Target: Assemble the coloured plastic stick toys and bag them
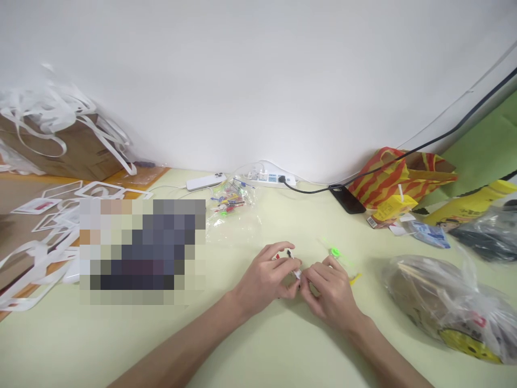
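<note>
Left hand [264, 277] is pinching a white piece [298, 274] between narrowed fingers, above the table [250, 350]; those fingers are covering much of its shape. A dark tip [289, 253] is poking up beside it, whether joined or not being hard to tell. The person's right hand [329, 288] is bunching its fingertips at the other side, their grip being hidden. To the right, a bulky bag [436, 307] is running to the picture's edge. A yellow part [355, 279] is lying partly hidden behind the right hand, a green part [335, 251] just beyond. Leftward, pixelation is masking something dark. Farther back, a clear bag [236, 229] is blurring its coloured bits together, near a power strip [274, 178].
</note>
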The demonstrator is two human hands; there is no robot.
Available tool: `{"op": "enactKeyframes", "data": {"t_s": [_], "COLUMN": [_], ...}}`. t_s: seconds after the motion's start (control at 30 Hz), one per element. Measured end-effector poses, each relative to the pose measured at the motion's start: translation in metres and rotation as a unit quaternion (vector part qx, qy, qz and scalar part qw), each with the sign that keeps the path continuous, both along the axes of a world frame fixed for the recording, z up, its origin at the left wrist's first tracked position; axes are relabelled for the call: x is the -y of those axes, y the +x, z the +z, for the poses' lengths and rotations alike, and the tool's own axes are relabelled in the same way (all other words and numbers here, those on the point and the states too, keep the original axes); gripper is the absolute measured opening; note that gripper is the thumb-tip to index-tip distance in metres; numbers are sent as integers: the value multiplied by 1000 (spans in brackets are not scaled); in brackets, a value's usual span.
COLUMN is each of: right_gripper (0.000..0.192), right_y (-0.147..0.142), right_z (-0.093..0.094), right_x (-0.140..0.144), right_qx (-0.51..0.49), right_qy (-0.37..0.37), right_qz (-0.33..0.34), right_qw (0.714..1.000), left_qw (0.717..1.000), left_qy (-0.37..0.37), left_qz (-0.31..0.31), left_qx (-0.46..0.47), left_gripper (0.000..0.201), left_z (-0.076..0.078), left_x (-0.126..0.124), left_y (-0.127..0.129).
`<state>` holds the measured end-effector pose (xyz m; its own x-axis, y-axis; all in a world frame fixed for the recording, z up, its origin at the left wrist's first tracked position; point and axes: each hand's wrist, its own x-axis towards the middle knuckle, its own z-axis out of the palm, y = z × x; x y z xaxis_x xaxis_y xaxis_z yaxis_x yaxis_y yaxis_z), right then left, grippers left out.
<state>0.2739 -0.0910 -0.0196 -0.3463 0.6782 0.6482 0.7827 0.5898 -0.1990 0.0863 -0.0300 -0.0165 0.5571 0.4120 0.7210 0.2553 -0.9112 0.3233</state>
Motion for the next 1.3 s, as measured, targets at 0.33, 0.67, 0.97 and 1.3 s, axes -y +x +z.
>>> {"op": "enactKeyframes", "data": {"t_s": [0.33,0.67,0.97,1.3], "right_gripper": [27,18,13,13], "right_y": [24,20,28,37], "right_z": [6,10,8,4], "right_x": [-5,-6,-9,-13], "right_qx": [-74,-116,-137,-69], "right_qy": [-3,-64,-49,-126], "right_qz": [-60,-71,-114,-152], "right_qw": [995,989,983,978], "left_qw": [995,990,974,946], "left_qy": [-65,-116,-102,-156], "left_qz": [-9,68,44,31], "left_qx": [77,-30,-198,-281], "left_gripper": [23,18,19,16], "left_z": [-2,30,24,34], "left_x": [-6,-31,-38,-46], "left_y": [-2,-43,-64,-88]}}
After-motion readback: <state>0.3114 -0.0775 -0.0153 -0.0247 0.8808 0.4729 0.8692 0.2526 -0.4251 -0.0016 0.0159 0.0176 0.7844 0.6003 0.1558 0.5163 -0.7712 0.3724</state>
